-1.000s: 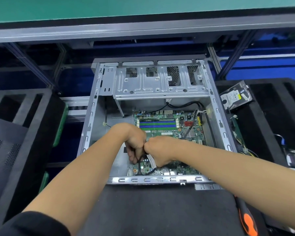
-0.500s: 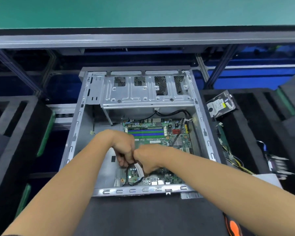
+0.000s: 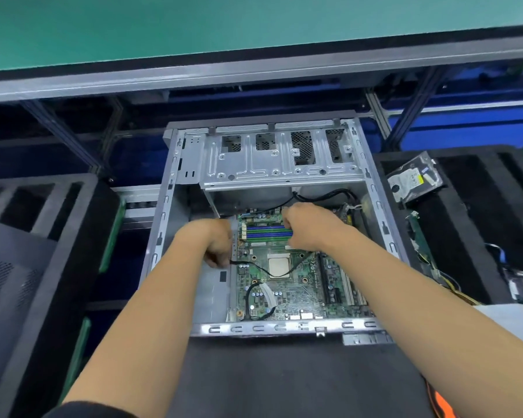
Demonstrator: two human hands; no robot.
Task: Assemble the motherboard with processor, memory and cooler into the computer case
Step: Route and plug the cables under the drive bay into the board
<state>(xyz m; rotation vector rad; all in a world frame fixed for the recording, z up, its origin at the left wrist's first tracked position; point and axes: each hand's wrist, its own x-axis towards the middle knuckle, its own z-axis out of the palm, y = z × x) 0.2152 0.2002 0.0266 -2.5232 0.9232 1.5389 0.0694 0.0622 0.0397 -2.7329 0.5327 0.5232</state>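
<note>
An open metal computer case (image 3: 378, 206) lies flat in front of me. Inside it sits the green motherboard (image 3: 299, 294) with the silver processor (image 3: 279, 266) in its socket and blue memory slots (image 3: 269, 232) at the far end. My left hand (image 3: 216, 244) is at the board's left edge, fingers curled down around the end of a thin black cable (image 3: 260, 268). My right hand (image 3: 307, 226) lies over the memory slots with curled fingers; what it holds is hidden. No cooler is on the processor.
A black cable with a white connector (image 3: 267, 294) loops over the board's near left. A hard drive (image 3: 414, 179) rests on black foam right of the case, with more cabling (image 3: 435, 267) beside it. An orange-handled tool (image 3: 441, 402) lies at the near right. Black foam trays flank the case.
Both hands left the white connector at the board's near left and moved away from me: the left to the board's left edge, the right onto the memory slots. The processor is now uncovered.
</note>
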